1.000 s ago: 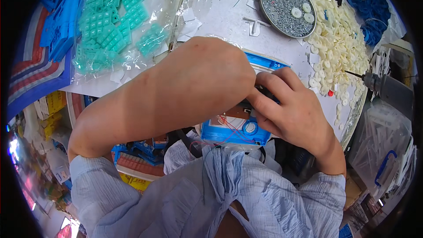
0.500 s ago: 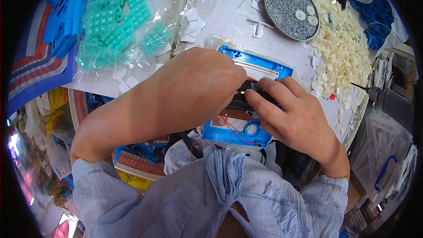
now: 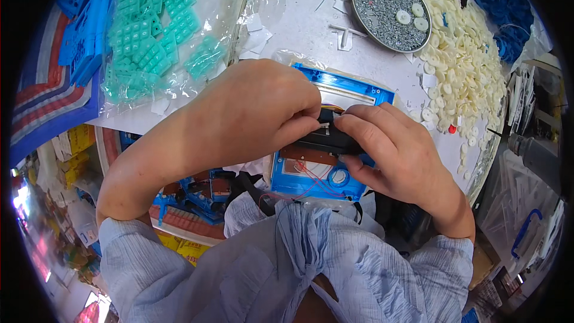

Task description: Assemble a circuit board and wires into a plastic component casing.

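Observation:
A blue plastic casing [image 3: 280,184] lies in front of me at the table's near edge, with a brown circuit board [image 3: 323,157] and thin red wires [image 3: 311,175] in its near part. Across its middle is a long black plastic part [image 3: 329,141] with small metal pieces along its far side. My right hand [image 3: 397,147] grips the right end of this part, thumb underneath and fingers on top. At its far edge, my left hand [image 3: 269,99] is closed in a pinch; whatever sits between those fingertips is hidden. Yellowish wires [image 3: 333,108] show just beyond.
A round tray of small screws [image 3: 359,17] stands beyond the casing, beside a heap of cream plastic discs [image 3: 460,54]. Green keypads [image 3: 149,42] lie on clear plastic at left, near blue plastic pieces [image 3: 86,42]. An electric screwdriver [image 3: 529,149] is at right.
The black part has tilted, showing more of its near face. My right thumb has moved down beneath it. My left fingers remain pinched near its far edge.

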`<state>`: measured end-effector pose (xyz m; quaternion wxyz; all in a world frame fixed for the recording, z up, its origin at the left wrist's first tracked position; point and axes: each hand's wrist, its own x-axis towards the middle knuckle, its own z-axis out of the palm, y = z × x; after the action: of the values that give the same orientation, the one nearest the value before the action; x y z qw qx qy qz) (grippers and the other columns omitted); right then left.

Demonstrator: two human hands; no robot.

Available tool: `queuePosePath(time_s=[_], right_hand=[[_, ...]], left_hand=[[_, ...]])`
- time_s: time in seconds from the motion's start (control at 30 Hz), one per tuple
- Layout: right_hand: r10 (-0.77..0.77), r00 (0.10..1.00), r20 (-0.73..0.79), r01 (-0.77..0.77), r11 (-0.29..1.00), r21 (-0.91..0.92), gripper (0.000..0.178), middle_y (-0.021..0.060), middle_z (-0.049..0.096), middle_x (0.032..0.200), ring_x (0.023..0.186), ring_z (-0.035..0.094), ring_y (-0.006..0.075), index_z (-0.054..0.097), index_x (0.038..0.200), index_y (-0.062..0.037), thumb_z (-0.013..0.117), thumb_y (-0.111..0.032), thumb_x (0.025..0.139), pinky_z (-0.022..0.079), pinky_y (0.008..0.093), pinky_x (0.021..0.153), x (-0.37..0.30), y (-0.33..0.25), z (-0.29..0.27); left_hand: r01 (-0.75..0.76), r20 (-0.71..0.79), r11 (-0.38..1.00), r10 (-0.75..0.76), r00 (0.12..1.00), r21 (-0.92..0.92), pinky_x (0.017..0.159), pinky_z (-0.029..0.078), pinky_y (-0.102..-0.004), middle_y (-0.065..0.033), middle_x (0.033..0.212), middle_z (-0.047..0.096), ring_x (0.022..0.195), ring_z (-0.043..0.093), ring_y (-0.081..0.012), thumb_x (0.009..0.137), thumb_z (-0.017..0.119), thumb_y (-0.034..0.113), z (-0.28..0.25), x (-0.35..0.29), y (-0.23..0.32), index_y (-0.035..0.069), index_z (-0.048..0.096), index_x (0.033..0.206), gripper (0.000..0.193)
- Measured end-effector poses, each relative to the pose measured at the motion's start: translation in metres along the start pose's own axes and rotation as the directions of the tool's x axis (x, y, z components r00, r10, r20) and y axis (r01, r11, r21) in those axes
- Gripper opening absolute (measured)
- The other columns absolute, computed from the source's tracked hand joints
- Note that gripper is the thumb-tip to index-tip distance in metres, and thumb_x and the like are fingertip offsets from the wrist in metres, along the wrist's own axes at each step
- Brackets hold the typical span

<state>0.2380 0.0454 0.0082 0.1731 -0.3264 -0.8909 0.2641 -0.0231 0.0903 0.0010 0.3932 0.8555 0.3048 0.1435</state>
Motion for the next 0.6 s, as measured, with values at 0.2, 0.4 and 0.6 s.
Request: queuePosePath(time_s=[0.2, 0.4, 0.6], right_hand=[[-0.020, 1.000, 0.006, 0.019, 0.998, 0.058, 0.060, 0.0169, 0.067, 0.113, 0.090, 0.069, 0.0332, 0.064, 0.126, -0.0020, 0.083, -0.007, 0.070, 0.058, 0.0410, 0.074, 0.0021, 0.0055, -0.0018], [-0.005, 0.998, 0.067, 0.001, 0.999, 0.050, 0.063, 0.0159, 0.067, 0.112, 0.093, 0.069, 0.0332, 0.064, 0.132, -0.0032, 0.081, -0.009, 0.072, 0.058, 0.0410, 0.076, 0.0061, 0.0030, -0.0021], [-0.024, 0.996, 0.083, 0.020, 0.999, 0.045, 0.055, 0.0144, 0.064, 0.110, 0.094, 0.067, 0.0323, 0.062, 0.132, -0.0004, 0.076, -0.011, 0.080, 0.058, 0.0396, 0.074, 0.0101, 0.0035, -0.0049]], left_hand=[[-0.020, -0.071, 1.000, 0.020, 0.997, -0.006, 0.064, 0.048, -0.0428, -0.0132, 0.079, 0.064, 0.071, 0.062, -0.0348, 0.088, 0.074, 0.010, 0.0046, -0.0026, -0.0017, 0.001, 0.067, 0.089, 0.012], [0.036, -0.070, 0.993, -0.045, 0.997, -0.115, 0.064, 0.048, -0.0398, -0.0129, 0.076, 0.064, 0.068, 0.062, -0.0313, 0.090, 0.072, 0.010, 0.0035, -0.0035, -0.0047, 0.000, 0.069, 0.088, 0.011], [0.091, 0.009, 0.977, -0.091, 0.996, -0.193, 0.059, 0.046, -0.0351, -0.0074, 0.071, 0.063, 0.063, 0.060, -0.0225, 0.085, 0.077, 0.010, -0.0044, -0.0030, -0.0028, 0.001, 0.071, 0.087, 0.011]])
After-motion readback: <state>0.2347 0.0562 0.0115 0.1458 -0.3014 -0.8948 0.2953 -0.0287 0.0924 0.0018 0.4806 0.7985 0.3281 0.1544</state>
